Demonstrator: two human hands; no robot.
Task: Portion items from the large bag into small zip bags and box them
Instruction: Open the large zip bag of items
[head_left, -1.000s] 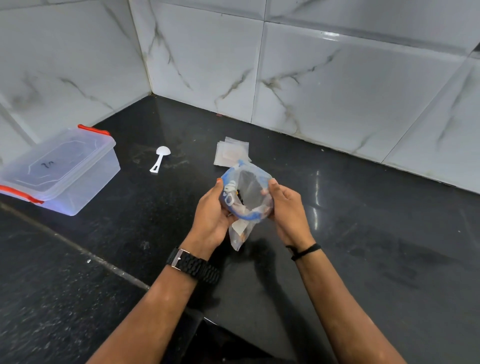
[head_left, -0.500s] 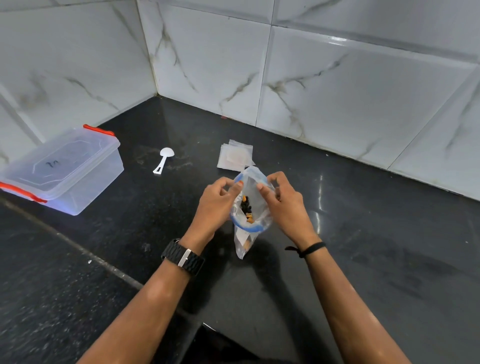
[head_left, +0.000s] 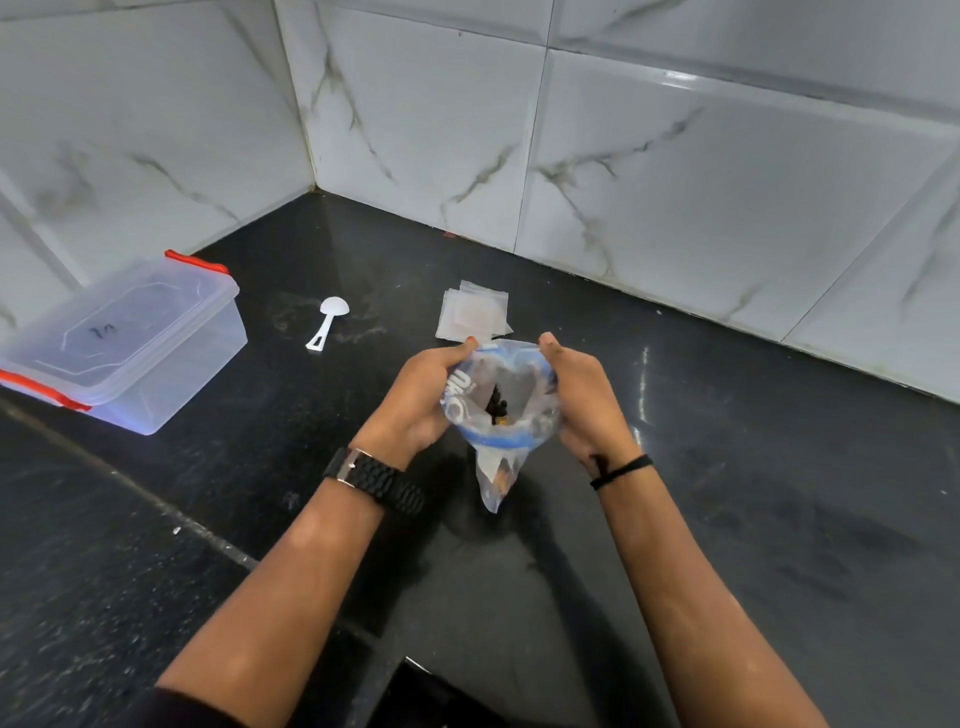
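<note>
Large bag: we hold the clear large bag (head_left: 501, 410) with blue rim above the black counter (head_left: 727, 467), mouth pulled open toward us; small dark and orange items lie inside.
Left hand: our left hand (head_left: 415, 400) grips the left side of the bag's rim, fingers curled round it.
Right hand: our right hand (head_left: 582, 400) grips the right side of the rim.
Small zip bags: a flat stack of small zip bags (head_left: 474, 318) lies just behind the hands.
Scoop: a white scoop (head_left: 326, 327) rests left of the stack.
Box: a clear box (head_left: 119, 343) with red clips stands closed at far left.
</note>
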